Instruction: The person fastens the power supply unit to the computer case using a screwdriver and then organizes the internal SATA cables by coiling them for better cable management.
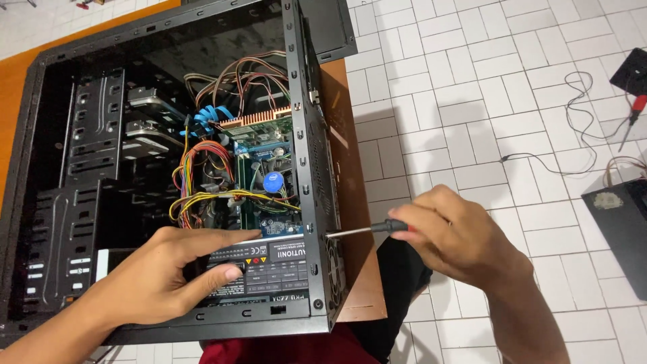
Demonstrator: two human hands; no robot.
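An open black computer case lies at the right edge of the orange desk; the left hand reaches inside, fingers spread and pressed on the power supply unit at the case's near corner; the right hand is clamped around a screwdriver, its tip touching the case's rear panel beside the power supply unit; bundled cables lie deeper inside.
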